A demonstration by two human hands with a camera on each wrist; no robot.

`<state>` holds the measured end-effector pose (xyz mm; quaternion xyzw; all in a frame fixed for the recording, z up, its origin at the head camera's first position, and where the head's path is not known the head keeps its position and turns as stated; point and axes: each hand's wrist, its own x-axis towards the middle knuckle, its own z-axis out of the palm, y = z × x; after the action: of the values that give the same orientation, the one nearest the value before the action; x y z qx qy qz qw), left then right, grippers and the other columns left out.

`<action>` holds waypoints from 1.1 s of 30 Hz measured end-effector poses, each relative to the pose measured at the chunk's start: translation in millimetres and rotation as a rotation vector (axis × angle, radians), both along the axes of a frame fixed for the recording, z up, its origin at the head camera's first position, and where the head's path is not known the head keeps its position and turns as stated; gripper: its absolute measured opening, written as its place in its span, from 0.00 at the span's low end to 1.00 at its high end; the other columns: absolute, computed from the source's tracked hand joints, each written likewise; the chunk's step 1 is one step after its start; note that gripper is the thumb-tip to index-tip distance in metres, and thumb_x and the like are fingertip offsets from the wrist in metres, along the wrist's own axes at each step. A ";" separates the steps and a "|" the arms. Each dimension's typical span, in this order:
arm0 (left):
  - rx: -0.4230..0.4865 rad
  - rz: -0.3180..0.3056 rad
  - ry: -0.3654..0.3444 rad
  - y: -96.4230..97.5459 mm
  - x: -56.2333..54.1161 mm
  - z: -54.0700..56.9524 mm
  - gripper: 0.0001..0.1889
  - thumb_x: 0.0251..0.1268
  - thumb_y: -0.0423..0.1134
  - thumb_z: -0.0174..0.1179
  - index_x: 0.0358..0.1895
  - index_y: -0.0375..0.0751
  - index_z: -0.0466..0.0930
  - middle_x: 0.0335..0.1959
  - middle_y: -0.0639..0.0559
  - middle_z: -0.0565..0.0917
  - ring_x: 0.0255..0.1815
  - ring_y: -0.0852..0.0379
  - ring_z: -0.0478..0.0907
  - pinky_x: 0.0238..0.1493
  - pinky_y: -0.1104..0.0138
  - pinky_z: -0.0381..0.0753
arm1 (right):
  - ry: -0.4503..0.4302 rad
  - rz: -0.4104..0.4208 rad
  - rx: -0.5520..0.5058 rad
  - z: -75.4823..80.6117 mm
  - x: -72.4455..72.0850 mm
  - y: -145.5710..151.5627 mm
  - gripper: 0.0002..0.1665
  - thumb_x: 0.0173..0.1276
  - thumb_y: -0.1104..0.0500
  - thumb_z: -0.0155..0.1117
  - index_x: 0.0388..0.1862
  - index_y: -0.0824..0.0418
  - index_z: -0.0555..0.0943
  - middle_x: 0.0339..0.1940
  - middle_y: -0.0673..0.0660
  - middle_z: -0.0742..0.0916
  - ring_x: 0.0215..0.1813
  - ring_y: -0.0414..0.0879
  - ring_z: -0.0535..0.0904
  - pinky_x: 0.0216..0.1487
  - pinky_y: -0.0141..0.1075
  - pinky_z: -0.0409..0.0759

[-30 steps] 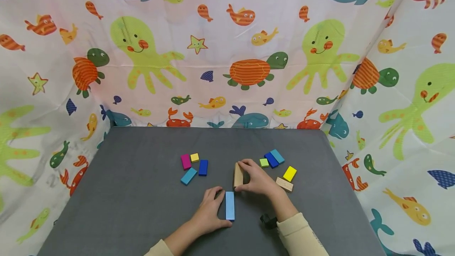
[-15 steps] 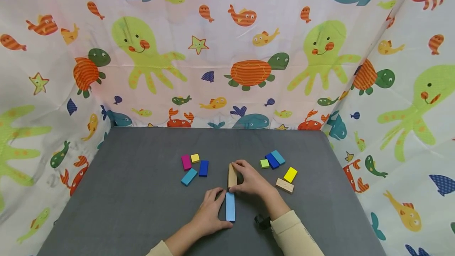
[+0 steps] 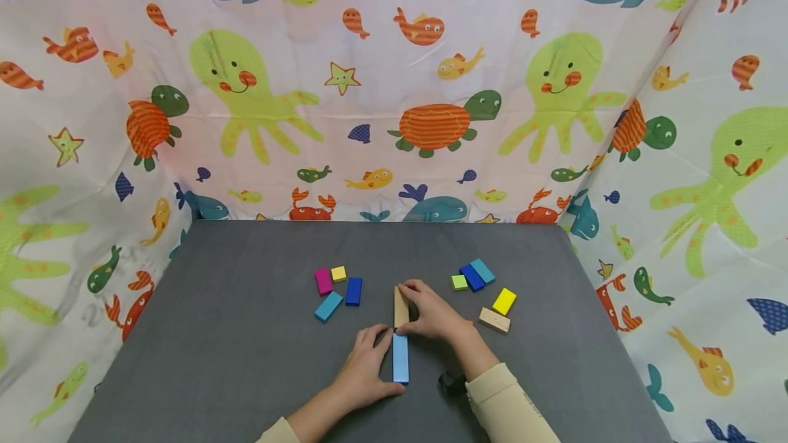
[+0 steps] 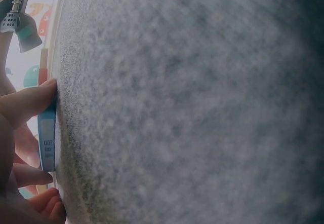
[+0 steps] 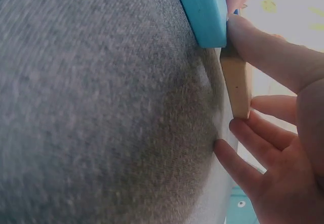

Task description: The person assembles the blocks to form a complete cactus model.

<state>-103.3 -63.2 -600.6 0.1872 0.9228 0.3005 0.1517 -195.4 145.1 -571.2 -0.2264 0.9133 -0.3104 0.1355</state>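
A light blue block (image 3: 401, 359) lies lengthwise on the grey table. My left hand (image 3: 364, 366) pinches it by its ends; in the left wrist view the thumb and fingers hold the blue block (image 4: 47, 138). Straight beyond it is a plain wooden block (image 3: 400, 307), which my right hand (image 3: 434, 313) grips between thumb and fingertips. Nearly end to end, the two blocks form a line. The right wrist view has the wooden block (image 5: 236, 84) close against the blue block's (image 5: 207, 16) corner; whether they touch I cannot tell.
Left of the hands lie a magenta block (image 3: 323, 282), a small yellow cube (image 3: 338, 273), a dark blue block (image 3: 353, 291) and a blue block (image 3: 329, 307). On the right are a green cube (image 3: 459, 282), blue blocks (image 3: 473, 277), a yellow block (image 3: 504, 301) and another wooden block (image 3: 494, 320).
My right hand has moved left with the wooden block, bringing it from the right side into line with the light blue block. The left hand has stayed on the blue block.
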 end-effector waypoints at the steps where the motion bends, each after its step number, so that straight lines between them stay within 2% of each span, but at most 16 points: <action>1: 0.001 -0.002 -0.001 0.0 0.1 0.1 0.57 0.53 0.61 0.81 0.82 0.37 0.63 0.81 0.40 0.61 0.79 0.39 0.58 0.71 0.42 0.73 | -0.006 -0.001 0.001 -0.2 0.2 -0.1 0.54 0.64 0.49 0.82 0.82 0.64 0.67 0.78 0.62 0.72 0.74 0.58 0.73 0.74 0.57 0.73; 11: -0.009 -0.001 -0.016 1.4 -0.9 1.5 0.56 0.55 0.61 0.79 0.83 0.39 0.63 0.81 0.40 0.60 0.79 0.39 0.57 0.71 0.41 0.73 | -0.039 0.021 0.024 1.0 0.4 0.3 0.54 0.64 0.46 0.82 0.82 0.64 0.68 0.78 0.63 0.73 0.76 0.59 0.72 0.74 0.58 0.73; 19: 0.016 0.007 -0.024 3.8 -0.2 1.9 0.55 0.56 0.60 0.79 0.82 0.37 0.63 0.86 0.39 0.52 0.81 0.36 0.54 0.72 0.39 0.71 | 0.010 0.045 0.083 3.0 2.6 -1.4 0.40 0.77 0.51 0.69 0.82 0.63 0.68 0.78 0.63 0.73 0.77 0.60 0.72 0.74 0.57 0.73; 25: 0.001 0.012 -0.037 4.9 -0.7 3.0 0.56 0.55 0.60 0.80 0.82 0.36 0.64 0.87 0.40 0.51 0.81 0.37 0.54 0.72 0.40 0.71 | 0.009 0.032 0.102 1.6 3.5 -2.8 0.40 0.78 0.50 0.69 0.82 0.63 0.68 0.79 0.62 0.73 0.77 0.58 0.71 0.74 0.57 0.73; 30: 0.005 0.015 -0.064 4.0 -2.0 3.5 0.61 0.53 0.63 0.80 0.84 0.37 0.59 0.87 0.40 0.52 0.81 0.37 0.54 0.73 0.39 0.70 | -0.002 0.016 0.060 0.5 4.0 -1.7 0.40 0.78 0.50 0.68 0.83 0.61 0.68 0.82 0.64 0.70 0.80 0.61 0.68 0.75 0.59 0.71; 33: 0.035 0.022 -0.050 2.1 -5.9 6.1 0.60 0.56 0.66 0.76 0.85 0.39 0.57 0.86 0.41 0.55 0.80 0.38 0.57 0.72 0.37 0.70 | 0.006 -0.006 0.017 1.0 4.4 0.8 0.37 0.80 0.52 0.66 0.83 0.59 0.68 0.83 0.64 0.69 0.82 0.63 0.65 0.76 0.62 0.69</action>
<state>-109.2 -61.1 -594.5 0.1722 0.9153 0.3229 0.1681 -191.0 145.9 -570.2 -0.2236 0.9169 -0.3025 0.1337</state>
